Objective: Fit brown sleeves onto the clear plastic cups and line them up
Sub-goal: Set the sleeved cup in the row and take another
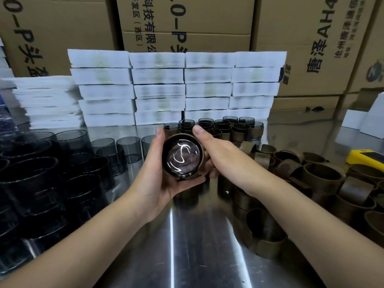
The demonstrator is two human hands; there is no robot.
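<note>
Cardboard cartons and stacked white flat packs wall off the back of the shiny steel bench. I've got one clear smoky plastic cup up off the bench, mid-frame, w/ a brown band-like sleeve round its wall. My left hand cups it from below, thumb up the side; my right hand curls round the other side, thumb on top, prob. to push the sleeve along. Cup's long axis runs away from me, one round end facing me; can't tell if base or mouth. Bare cups sit left, loose brown sleeves right, finished sleeved cups lined up behind, so each pile's in easy reach.
</note>
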